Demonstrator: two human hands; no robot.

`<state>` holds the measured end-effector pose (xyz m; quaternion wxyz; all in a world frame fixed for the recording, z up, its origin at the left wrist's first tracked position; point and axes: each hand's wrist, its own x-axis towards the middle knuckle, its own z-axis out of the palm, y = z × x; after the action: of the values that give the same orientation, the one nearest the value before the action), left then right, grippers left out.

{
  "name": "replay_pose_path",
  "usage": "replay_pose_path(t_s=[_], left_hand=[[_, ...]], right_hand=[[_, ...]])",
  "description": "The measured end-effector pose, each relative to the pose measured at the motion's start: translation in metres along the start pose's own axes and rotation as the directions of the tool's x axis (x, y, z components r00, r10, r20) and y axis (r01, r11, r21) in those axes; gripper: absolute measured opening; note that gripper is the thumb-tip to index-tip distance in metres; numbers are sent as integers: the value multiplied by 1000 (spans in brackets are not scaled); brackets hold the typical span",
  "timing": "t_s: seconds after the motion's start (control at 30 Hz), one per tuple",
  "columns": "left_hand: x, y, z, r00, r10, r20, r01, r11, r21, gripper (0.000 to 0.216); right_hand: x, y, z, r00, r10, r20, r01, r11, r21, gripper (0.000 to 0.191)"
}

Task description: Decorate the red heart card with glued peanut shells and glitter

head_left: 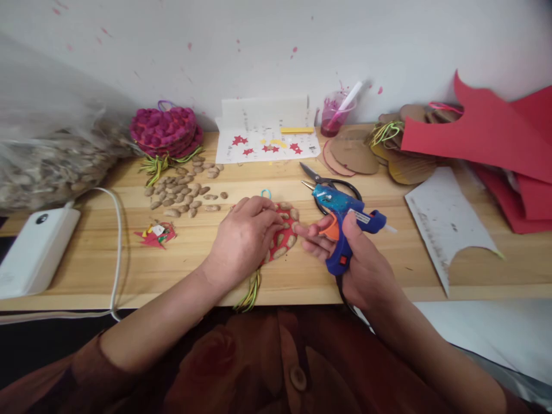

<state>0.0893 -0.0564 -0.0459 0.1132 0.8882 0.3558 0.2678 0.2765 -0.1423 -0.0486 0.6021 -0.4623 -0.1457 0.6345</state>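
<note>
A red disc (291, 234) covered with peanuts lies on the table, with a light blue loop (266, 194) at its top and a yellow-green tassel (249, 294) below. My left hand (244, 233) lies over its left part, fingers bent and pressed together on the peanuts, so some of the disc is hidden. In my right hand (362, 259) is a blue glue gun (342, 241) with an orange trigger, its metal nozzle pointing up and left. My right fingertips reach close to a peanut (294, 227) at the disc's right edge. Black-handled scissors (317, 174) lie behind the glue gun.
Loose peanuts (179, 192) and red scraps (157, 234) lie left, beside a white power bank (41, 250) with a cable. Behind are purple-red decorated discs (166, 129), paper with red stars (267, 146) and a paint cup (336, 115). Cardboard discs (356, 150) and red sheets (483, 138) stand right.
</note>
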Motion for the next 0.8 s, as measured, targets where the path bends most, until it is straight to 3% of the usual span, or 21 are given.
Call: replay_pose_path(t_s=[0.13,0.3,0.53,0.8], left_hand=[[-2,-1,-5,1000,-8,7,9,998,-56,21],[-16,-4,-9,998,47,-39,-46,999,21,35],[-25,1,-8,988,100,118,-111,990,93,43],[-28,1,-4,982,113,154,-137,979,154,40]], right_hand=[[0,0,-1,1000,0,1,0,1000,3,42],[-1,0,0,1000,3,8,-3,1000,19,42],[0,0,0,1000,-4,8,4,1000,8,42],[-1,0,-1,1000,-15,20,16,999,-29,41]])
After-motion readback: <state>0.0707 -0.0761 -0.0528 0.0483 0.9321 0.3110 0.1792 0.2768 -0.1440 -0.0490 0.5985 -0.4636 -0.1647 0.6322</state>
